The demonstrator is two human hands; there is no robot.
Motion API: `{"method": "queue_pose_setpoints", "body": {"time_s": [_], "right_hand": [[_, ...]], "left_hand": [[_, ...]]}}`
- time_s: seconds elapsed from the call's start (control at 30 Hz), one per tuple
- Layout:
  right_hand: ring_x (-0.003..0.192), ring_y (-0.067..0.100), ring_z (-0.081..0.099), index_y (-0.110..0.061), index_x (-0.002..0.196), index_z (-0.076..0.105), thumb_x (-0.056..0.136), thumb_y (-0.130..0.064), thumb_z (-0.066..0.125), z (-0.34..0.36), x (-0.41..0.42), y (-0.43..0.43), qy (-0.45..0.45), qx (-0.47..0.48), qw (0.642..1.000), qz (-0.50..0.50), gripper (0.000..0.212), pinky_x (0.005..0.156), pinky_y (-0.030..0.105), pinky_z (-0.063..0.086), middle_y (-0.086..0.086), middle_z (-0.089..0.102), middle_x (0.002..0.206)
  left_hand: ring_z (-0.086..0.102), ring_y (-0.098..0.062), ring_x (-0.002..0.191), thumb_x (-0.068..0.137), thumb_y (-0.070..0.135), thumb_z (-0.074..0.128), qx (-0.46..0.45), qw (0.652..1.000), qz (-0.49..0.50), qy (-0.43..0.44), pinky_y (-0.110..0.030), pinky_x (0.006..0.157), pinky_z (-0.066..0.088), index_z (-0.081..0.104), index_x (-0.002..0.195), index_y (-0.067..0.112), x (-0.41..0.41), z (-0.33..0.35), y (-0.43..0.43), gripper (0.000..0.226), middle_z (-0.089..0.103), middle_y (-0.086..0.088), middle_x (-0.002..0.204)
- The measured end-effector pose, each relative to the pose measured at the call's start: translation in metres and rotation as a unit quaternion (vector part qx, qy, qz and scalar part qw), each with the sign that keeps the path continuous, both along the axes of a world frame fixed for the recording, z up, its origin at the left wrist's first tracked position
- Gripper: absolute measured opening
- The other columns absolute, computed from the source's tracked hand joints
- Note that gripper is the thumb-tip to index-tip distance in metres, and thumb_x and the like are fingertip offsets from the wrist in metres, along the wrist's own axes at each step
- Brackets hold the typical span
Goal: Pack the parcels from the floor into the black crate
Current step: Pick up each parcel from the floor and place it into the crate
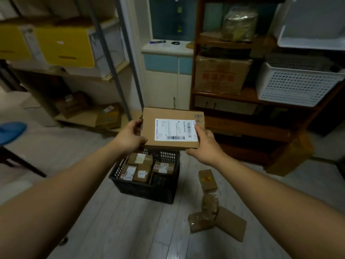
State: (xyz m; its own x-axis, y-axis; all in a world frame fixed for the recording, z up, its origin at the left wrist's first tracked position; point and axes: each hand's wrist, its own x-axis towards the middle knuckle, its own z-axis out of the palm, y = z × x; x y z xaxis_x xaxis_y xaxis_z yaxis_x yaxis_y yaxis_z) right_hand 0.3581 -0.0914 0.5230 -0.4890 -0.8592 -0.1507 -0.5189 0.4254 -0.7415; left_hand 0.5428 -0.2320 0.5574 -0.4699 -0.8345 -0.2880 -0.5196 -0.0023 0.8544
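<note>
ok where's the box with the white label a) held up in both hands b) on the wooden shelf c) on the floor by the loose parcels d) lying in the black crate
a: the left hand and right hand grip the labelled box at its sides.

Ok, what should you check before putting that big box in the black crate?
1. Grip: left hand and right hand hold the cardboard box by opposite edges: ok.
2. Box held level: ok.
3. Black crate open-topped, below the box: ok.
4. Bare space on the crate bottom: not ok; small parcels cover most of it, so the box probably lies on top.
5. Floor cleared: not ok; four parcels lie right of the crate.
6. Box weight: cannot tell.
</note>
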Motion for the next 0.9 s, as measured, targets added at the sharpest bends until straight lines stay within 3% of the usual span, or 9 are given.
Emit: {"method": "queue_pose_setpoints", "body": {"time_s": [0.1,0.27,0.53,0.77,0.9], "right_hand": [[0.124,0.026,0.046,-0.038,0.149,0.013,0.080,-0.021,0.073,-0.005,0.019,-0.024,0.013,0.016,1.000,-0.003,0.092,0.101,0.033,0.039,0.006,0.027,0.144],[0.125,0.026,0.044,-0.036,0.148,0.020,0.078,-0.033,0.074,-0.019,0.019,-0.061,0.029,0.049,0.998,0.007,0.089,0.103,0.034,0.038,0.006,0.031,0.142],[0.125,0.025,0.044,-0.034,0.147,0.022,0.076,-0.040,0.075,-0.073,-0.006,-0.163,-0.008,0.082,0.996,0.029,0.088,0.100,0.031,0.038,0.006,0.032,0.141],[0.124,0.028,0.045,-0.031,0.145,0.027,0.071,-0.048,0.077,-0.124,-0.016,-0.226,-0.024,0.120,0.992,0.009,0.091,0.100,0.038,0.043,0.007,0.036,0.137],[0.131,0.030,0.037,-0.027,0.148,0.017,0.072,-0.048,0.076,-0.166,-0.019,-0.250,-0.021,0.159,0.987,0.007,0.098,0.104,0.036,0.041,0.006,0.016,0.148]], "left_hand": [[0.058,-0.028,0.110,0.085,0.002,0.059,-0.018,0.999,-0.024,-0.011,-0.047,0.086,0.055,0.024,0.145,0.034,0.019,-0.006,-0.024,0.077,0.048,-0.007,0.137],[0.049,-0.026,0.125,0.080,0.008,0.068,-0.006,0.995,-0.081,-0.057,-0.043,0.103,0.044,0.017,0.150,0.024,0.023,-0.028,-0.063,0.088,0.042,-0.007,0.144],[0.046,-0.027,0.127,0.077,0.007,0.072,0.010,0.990,-0.082,-0.117,-0.042,0.101,0.044,0.016,0.150,0.025,0.000,-0.087,-0.160,0.093,0.040,-0.007,0.145],[0.050,-0.029,0.122,0.078,0.013,0.074,0.037,0.978,-0.126,-0.162,-0.040,0.098,0.046,0.014,0.150,0.023,-0.017,-0.139,-0.233,0.094,0.044,-0.008,0.141],[0.047,-0.022,0.125,0.081,0.020,0.073,0.032,0.971,-0.183,-0.151,-0.033,0.097,0.042,0.020,0.148,0.021,-0.034,-0.185,-0.264,0.086,0.045,-0.007,0.142]]}}
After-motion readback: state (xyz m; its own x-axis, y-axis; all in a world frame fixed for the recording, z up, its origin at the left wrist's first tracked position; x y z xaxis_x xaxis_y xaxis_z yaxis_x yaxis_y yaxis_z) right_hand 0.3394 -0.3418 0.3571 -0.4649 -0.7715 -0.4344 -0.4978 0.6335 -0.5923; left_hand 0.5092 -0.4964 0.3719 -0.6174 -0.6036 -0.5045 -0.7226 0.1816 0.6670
